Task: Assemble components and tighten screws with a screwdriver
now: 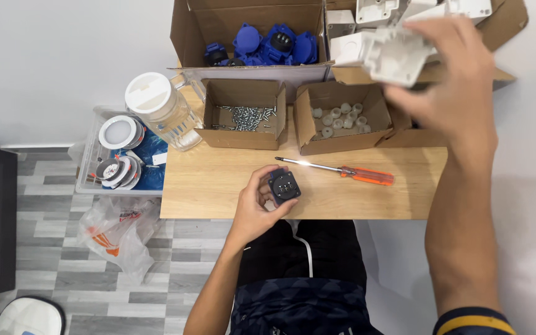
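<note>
Nearest in, the left hand [257, 205] curls around a small dark blue socket insert [284, 185], fingers and thumb pinching its sides, holding it just above the near edge of the worktop [218, 186]. That grip looks light, on the sides only; a slip here and the insert drops off the edge onto the lap or the floor.

Just beyond it lies the orange-handled screwdriver [342, 170], flat on the wood, shaft pointing left. It is round and lies free, so a nudge from a wrist could set it rolling toward the edge.

Further out, two small open cartons: the left box [243, 111] holds loose silver screws [246, 116], the right box [342, 118] holds pale round plugs [340, 118]. Both stand near the right arm's path, and a low forearm could tip one and scatter small parts.

At the far end, the right hand [445, 74] is up over the big carton of white housings [404, 12], clenched on one white plastic housing [392, 56], blurred, lifted clear of the pile. A blurred, hurried lift risks catching the carton flap or dragging a neighbouring piece out.

Beside it, the carton of blue inserts [268, 43] sits open. Off the left edge, a clear jar with a white lid [159, 108] stands tight against the screw box.
</note>
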